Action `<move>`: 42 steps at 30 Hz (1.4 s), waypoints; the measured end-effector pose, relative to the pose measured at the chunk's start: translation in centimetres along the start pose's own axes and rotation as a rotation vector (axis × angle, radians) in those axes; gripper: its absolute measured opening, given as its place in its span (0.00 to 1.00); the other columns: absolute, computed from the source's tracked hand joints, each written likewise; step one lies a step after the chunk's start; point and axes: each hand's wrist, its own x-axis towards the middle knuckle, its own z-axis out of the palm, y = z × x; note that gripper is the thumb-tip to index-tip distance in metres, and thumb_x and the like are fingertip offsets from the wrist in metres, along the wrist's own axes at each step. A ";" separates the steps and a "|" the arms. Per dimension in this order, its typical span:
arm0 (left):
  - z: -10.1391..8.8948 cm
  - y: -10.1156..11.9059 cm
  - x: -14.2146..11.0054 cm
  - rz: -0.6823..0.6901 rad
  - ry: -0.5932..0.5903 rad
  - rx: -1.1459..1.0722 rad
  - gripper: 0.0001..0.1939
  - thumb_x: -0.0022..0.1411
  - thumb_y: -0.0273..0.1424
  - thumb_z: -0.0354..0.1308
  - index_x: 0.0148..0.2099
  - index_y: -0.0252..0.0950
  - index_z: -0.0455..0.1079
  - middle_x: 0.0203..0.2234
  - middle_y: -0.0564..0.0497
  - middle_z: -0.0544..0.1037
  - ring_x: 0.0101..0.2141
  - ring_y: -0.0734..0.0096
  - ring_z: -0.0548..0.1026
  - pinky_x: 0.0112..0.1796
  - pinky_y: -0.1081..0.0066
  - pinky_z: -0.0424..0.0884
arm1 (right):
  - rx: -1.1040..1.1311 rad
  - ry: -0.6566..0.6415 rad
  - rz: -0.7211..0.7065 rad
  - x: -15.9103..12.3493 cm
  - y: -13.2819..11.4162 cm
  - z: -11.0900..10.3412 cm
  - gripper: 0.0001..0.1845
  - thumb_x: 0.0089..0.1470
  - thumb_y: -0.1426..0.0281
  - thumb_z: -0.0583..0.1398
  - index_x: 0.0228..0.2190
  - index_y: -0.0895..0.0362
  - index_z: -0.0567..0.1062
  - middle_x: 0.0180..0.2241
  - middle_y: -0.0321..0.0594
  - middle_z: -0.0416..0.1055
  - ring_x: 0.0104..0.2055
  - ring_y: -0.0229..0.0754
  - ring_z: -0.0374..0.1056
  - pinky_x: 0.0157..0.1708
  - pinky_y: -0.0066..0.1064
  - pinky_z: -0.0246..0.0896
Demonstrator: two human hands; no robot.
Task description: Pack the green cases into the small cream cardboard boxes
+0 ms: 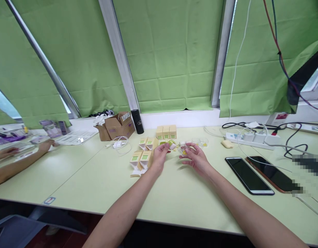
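My left hand [160, 156] is closed, pinching a small white-and-green piece [172, 145] between thumb and fingers; its exact kind is too small to tell. My right hand [196, 159] has its fingers curled round a small clear plastic container [183, 151] with a bit of yellow in it. Behind the right hand stand more clear round containers [204, 142], also with yellow inside. Left of my left hand are several small cream boxes [135, 158] with green squares and flaps folded open. Three closed boxes [166, 132] sit in a row farther back.
A brown carton [117, 127] and a black cylinder [137, 121] stand at the back left, near a white charger with cable [119, 144]. At right are two phones [249, 175], a power strip [252, 138] and loose cables. Another person's hand [46, 146] works at the far left.
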 end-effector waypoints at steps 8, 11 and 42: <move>0.1 0.3 -0.1 0.010 0.029 0.018 0.28 0.53 0.55 0.71 0.42 0.34 0.82 0.41 0.42 0.84 0.42 0.61 0.79 0.43 0.66 0.72 | -0.259 -0.018 -0.139 0.2 1.0 0.0 0.31 0.43 0.61 0.74 0.50 0.48 0.77 0.57 0.43 0.71 0.37 0.40 0.67 0.28 0.33 0.76; 0.2 0.5 -0.2 0.017 0.029 0.024 0.29 0.52 0.55 0.71 0.40 0.34 0.82 0.40 0.43 0.84 0.41 0.62 0.78 0.42 0.67 0.72 | -0.431 -0.018 -0.213 0.2 1.6 0.3 0.25 0.47 0.62 0.69 0.49 0.49 0.78 0.59 0.44 0.70 0.38 0.41 0.65 0.29 0.34 0.76; 0.7 0.3 -0.7 0.074 -0.022 0.218 0.27 0.53 0.53 0.71 0.39 0.33 0.79 0.36 0.44 0.83 0.39 0.62 0.78 0.43 0.66 0.72 | 0.084 -0.171 0.016 0.0 1.2 0.4 0.28 0.46 0.58 0.77 0.43 0.50 0.70 0.45 0.36 0.79 0.36 0.48 0.83 0.42 0.45 0.80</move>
